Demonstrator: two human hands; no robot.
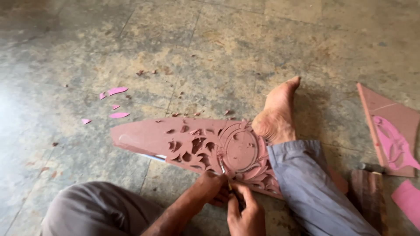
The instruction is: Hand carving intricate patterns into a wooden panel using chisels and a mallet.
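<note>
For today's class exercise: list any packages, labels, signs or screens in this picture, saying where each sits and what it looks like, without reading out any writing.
None in view: only a carved reddish-brown panel on the stone floor, pink offcuts beside it, and two hands, left and right, at a thin tool.

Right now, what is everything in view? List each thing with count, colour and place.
carved panel: one, reddish-brown, on the floor under the foot
carving tool: one, thin metal, at the panel's near edge
pink scraps: several, pink, floor upper left
second panel: one, reddish with pink pattern, right edge
wooden block: one, dark brown, lower right
floor: grey-brown stone slabs
foot: one, bare, resting on the panel
left hand: on the tool
right hand: fingers at the tool
</note>
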